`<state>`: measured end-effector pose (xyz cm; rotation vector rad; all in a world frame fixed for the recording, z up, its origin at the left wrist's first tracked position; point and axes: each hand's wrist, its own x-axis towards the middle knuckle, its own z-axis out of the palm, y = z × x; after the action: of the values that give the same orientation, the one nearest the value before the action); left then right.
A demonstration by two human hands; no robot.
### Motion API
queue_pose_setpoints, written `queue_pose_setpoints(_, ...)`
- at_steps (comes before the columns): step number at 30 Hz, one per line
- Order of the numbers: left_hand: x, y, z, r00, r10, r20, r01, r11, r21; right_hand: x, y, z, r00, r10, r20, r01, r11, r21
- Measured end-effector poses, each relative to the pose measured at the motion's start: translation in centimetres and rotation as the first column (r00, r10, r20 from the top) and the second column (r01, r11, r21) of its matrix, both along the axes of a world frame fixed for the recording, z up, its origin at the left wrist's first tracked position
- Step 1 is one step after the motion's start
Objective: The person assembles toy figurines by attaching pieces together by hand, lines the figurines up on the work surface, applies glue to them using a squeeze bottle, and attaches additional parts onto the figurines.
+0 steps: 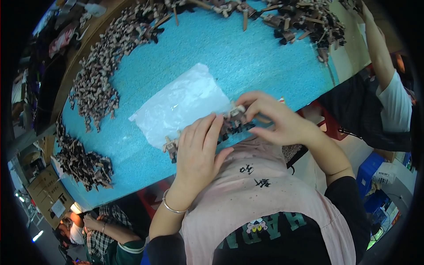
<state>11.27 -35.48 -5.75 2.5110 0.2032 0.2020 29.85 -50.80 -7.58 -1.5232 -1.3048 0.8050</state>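
Note:
A row of small brown and grey toy figurines (170, 149) lies along the near edge of the blue table, partly hidden under my fingers. My left hand (196, 143) rests over the middle of that row, its fingers stretched out and lying flat on the figurines. At the row's right end, my right hand (269, 115) has its fingers curled round one small figurine (237, 115). A clear plastic bag (181, 104) lies flat on the table just beyond the row, its near edge against the figurines.
A heap of small beige-brown parts (99, 73) curves along the table's far left. Darker parts (81, 163) are piled at the near left. More figurine pieces (304, 24) lie at the far right. Other people sit at the lower left and right, one with an arm (382, 53) at the table.

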Motion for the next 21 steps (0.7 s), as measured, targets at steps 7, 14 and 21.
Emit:
queue_pose_setpoints(7, 0.5, -1.5, -0.6, 1.0, 0.024, -0.01, -0.023, 0.996, 0.083, 1.1, -0.5, -0.4, 0.96, 0.046, 0.275, -0.059, 0.998, 0.038)
queue_pose_setpoints(14, 1.2, -2.0, -0.4, 0.998, 0.056, 0.017, -0.057, 0.997, 0.055, 9.2, 1.0, 0.9, 0.454, -0.539, 0.709, 0.623, 0.761, 0.18)
queue_pose_setpoints(21, 2.9, -2.8, -0.7, 0.997, 0.077, 0.029, -0.078, 0.996, 0.045, 9.5, 1.4, -0.7, 0.419, -0.503, 0.756, 0.695, 0.714, 0.09)
